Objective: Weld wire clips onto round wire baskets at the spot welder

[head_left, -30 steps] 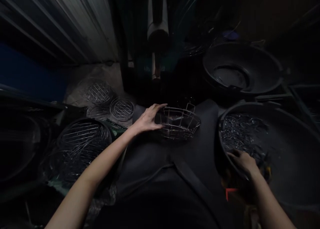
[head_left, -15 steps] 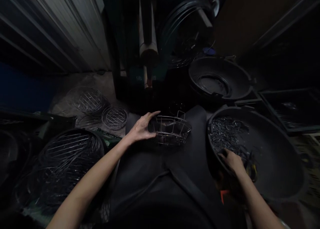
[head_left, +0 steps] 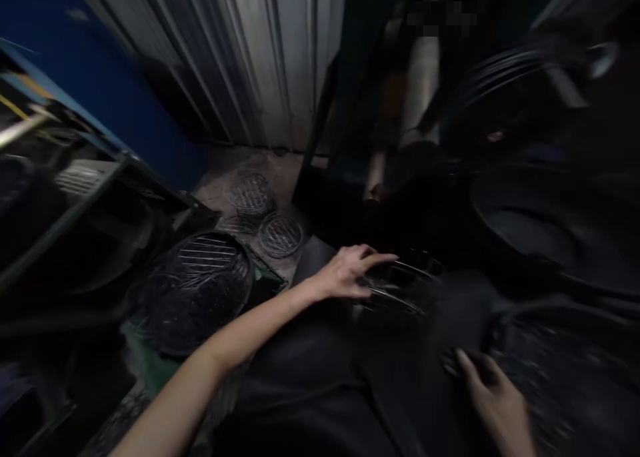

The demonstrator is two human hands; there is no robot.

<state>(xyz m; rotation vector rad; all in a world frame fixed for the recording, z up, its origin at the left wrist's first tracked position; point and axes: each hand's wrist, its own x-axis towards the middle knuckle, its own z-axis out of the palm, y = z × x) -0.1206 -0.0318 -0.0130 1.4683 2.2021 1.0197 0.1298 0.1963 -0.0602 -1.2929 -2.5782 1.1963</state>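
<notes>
A round wire basket [head_left: 400, 290], smeared by motion, rests over my lap on the dark apron [head_left: 320, 377]. My left hand [head_left: 350, 274] grips its left side, with the thumb below and the fingers over the upper rim. Lower right, my right hand [head_left: 493, 390] is closed at the fingertips, between the apron and a wide black pan [head_left: 565, 404] of small metal pieces. Something small and shiny shows at those fingertips, too blurred to name.
On my left, a dark tub holds wire grids [head_left: 207, 254]. Round wire grids [head_left: 281, 234] lie on the floor beyond. A machine with a pale cylinder [head_left: 423, 90] stands ahead. Another black pan [head_left: 530, 224] sits right. A metal frame [head_left: 100, 197] is far left.
The view has swung left. My right hand has come away from the pan's edge toward my lap, fingertips pinched. My left hand still holds the wire basket.
</notes>
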